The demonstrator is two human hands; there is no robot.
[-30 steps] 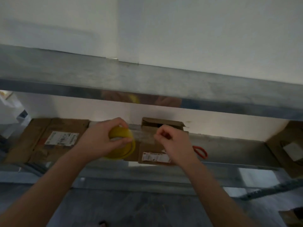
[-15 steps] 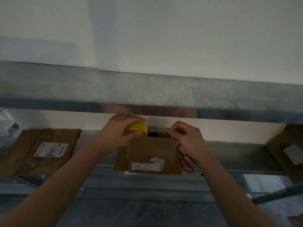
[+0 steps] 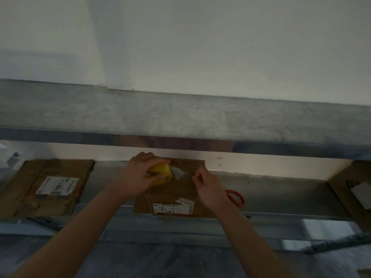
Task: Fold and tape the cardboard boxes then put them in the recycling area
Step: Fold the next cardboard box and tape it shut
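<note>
- The flattened cardboard box (image 3: pixel 174 189) lies on the metal shelf (image 3: pixel 281 189), in the middle of the view. Its near edge reaches the shelf's front lip, and a white shipping label (image 3: pixel 172 207) sits on that near part.
- Your left grip (image 3: pixel 138 177) is curled round the yellow tape roll (image 3: pixel 160 174) and holds it over the box's far left part.
- A clear tape strip (image 3: pixel 178 173) runs from the roll to the right, across the top of the box.
- Your right grip (image 3: pixel 208 189) is over the box's right side. Its fingertips are pinched together at the free end of the strip.
- The orange scissors (image 3: pixel 234 197) lie on the shelf just beside your right wrist; only the handle shows.
- Another flattened box with a label (image 3: pixel 50 187) lies on the same shelf, well apart to the left.
- A third piece of cardboard (image 3: pixel 349 185) leans at the far right end.
- An upper metal shelf (image 3: pixel 180 117) spans the view above, against a pale wall (image 3: pixel 200 47).
</note>
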